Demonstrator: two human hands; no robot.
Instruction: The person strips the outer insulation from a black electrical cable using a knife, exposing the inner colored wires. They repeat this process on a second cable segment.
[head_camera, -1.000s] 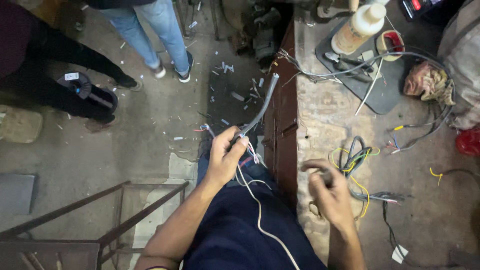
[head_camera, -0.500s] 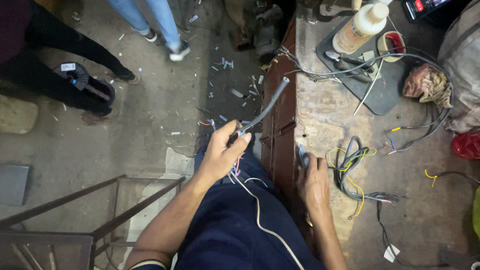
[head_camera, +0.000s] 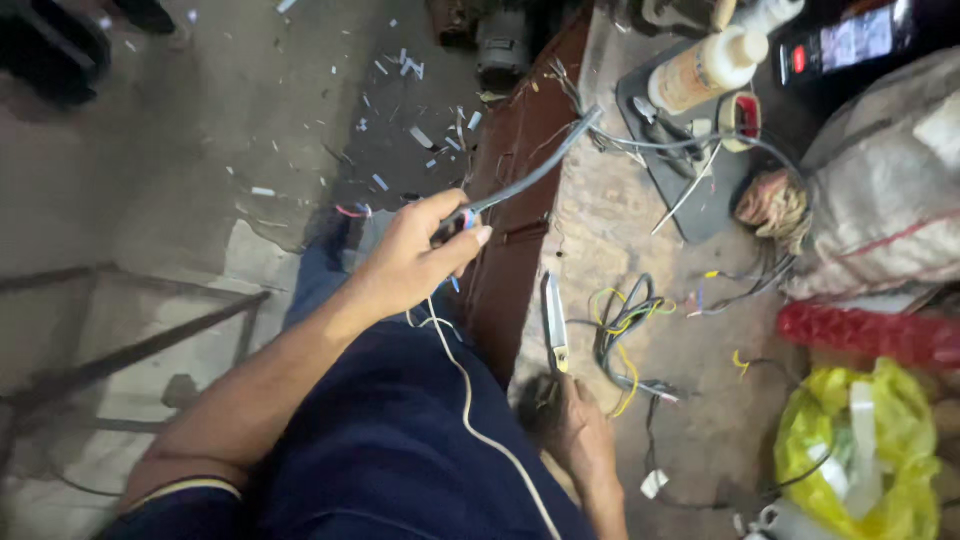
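My left hand (head_camera: 408, 258) is closed around a grey sheathed cable (head_camera: 535, 170) that slants up and right, its cut end over the workbench edge (head_camera: 500, 270). Thin coloured wires stick out at my fingers, and a white wire (head_camera: 468, 400) trails from the hand down across my dark blue lap. My right hand (head_camera: 578, 432) sits low at the bench's near edge, gripping the handles of grey pliers (head_camera: 553, 322) whose jaws point away from me. A tangle of grey and yellow wires (head_camera: 625, 332) lies just right of the pliers.
Further back on the bench lies a dark tray (head_camera: 690, 185) with a glue bottle (head_camera: 705, 70) and a tape roll (head_camera: 740, 108). A rag (head_camera: 770, 205), a large sack (head_camera: 890, 190), a red bag (head_camera: 870, 335) and a yellow bag (head_camera: 870, 450) crowd the right. A metal frame (head_camera: 130, 350) stands left; scraps litter the floor (head_camera: 400, 130).
My right hand has taken up the pliers at the bench edge and drawn back toward me. The view has swung right, and the people on the floor have left the frame.
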